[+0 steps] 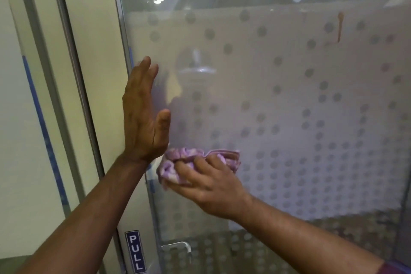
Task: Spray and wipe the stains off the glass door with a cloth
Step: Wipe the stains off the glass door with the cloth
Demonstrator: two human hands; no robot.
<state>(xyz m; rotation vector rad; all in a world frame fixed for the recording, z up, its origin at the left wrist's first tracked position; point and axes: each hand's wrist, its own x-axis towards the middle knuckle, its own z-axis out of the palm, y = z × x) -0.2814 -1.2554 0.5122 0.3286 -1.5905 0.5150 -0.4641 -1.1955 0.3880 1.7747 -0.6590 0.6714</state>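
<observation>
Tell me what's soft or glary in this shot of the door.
Head view: glare and reflected lights across the glass door top; right hand and purple cloth slightly motion-blurred; left hand fairly sharp; brown drip stain readable; frame lines bow from wide-angle distortion.

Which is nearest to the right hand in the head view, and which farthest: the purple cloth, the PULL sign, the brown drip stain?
1. Purple cloth: bunched in the right hand, pressed against the glass door.
2. PULL sign: below and to the left, on the door frame.
3. Brown drip stain: far up and to the right on the glass.
</observation>
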